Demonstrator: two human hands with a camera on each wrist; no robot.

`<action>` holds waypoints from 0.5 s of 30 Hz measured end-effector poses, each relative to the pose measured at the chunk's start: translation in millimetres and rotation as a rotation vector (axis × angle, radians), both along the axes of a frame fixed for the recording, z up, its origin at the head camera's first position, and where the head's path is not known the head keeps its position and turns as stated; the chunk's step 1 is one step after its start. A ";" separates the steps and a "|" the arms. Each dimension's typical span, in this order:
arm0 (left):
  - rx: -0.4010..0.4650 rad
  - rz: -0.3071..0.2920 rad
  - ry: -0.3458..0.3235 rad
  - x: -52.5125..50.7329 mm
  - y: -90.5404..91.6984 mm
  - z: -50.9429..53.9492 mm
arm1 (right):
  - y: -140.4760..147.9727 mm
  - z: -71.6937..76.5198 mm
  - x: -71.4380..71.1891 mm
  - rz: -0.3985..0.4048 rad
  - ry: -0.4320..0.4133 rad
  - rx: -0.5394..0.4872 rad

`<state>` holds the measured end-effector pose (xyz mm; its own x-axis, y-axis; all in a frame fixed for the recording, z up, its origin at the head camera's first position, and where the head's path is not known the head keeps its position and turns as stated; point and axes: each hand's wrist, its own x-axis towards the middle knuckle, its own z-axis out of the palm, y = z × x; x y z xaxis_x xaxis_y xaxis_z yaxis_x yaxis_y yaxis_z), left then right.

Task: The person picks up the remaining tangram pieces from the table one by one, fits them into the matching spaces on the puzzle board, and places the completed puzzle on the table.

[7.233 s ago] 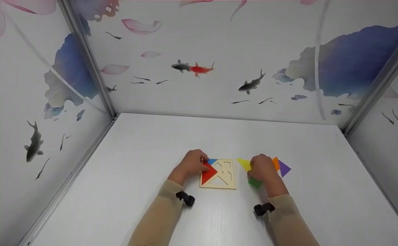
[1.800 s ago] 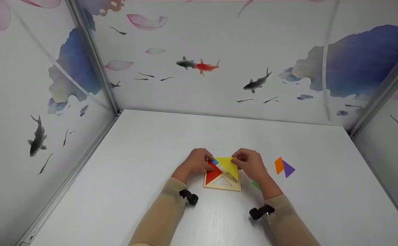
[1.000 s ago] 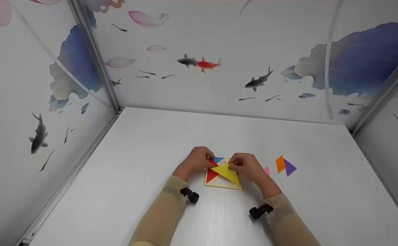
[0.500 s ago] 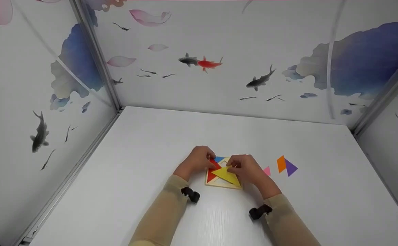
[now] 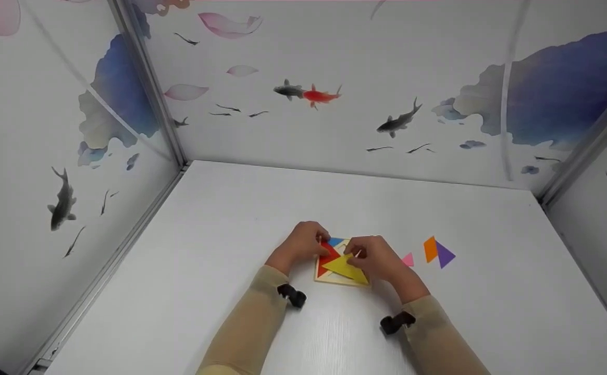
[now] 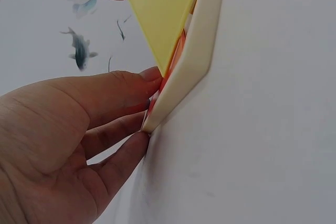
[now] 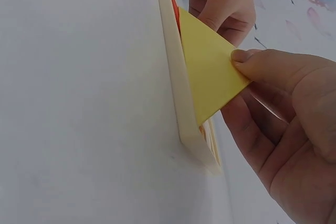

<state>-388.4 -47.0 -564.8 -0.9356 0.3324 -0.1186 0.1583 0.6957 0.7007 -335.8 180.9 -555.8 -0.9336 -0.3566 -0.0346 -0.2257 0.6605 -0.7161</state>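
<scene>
A pale wooden frame (image 5: 334,283) lies on the white table with a red piece (image 5: 327,253) and a blue piece (image 5: 335,241) in its left and upper parts. My left hand (image 5: 301,244) grips the frame's left edge, its thumb over the red piece. Between the thumb and fingers of my right hand (image 5: 379,258) is a yellow triangle (image 5: 346,267), tilted over the lower right of the frame. In the right wrist view the yellow triangle (image 7: 210,66) leans up from the frame's rim (image 7: 181,87), its long edge low against it.
Right of my right hand, a pink triangle (image 5: 408,259), an orange parallelogram (image 5: 430,249) and a purple triangle (image 5: 445,254) lie on the table (image 5: 230,219). Printed walls stand behind and at both sides. Each sleeve carries a black device at the wrist.
Since the earliest frame, my right hand has moved left from the loose pieces with the yellow triangle, then turned and lowered it over the frame. My left hand keeps its grip.
</scene>
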 end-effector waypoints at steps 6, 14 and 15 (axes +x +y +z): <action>-0.007 0.010 -0.004 -0.6 0.1 -1.2 | 0.6 0.8 0.2 0.040 0.006 -0.014; -0.010 -0.031 0.029 -2.0 -1.7 -1.6 | -0.4 1.7 2.1 0.086 0.026 -0.005; -0.010 -0.034 0.032 -2.0 -1.8 -1.7 | -0.4 2.0 2.4 0.089 0.026 -0.004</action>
<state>-390.4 -48.9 -566.5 -0.9273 0.3629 -0.0921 0.2044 0.6967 0.6876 -333.4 180.5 -553.9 -0.8987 -0.4385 -0.0092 -0.3022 0.6342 -0.7116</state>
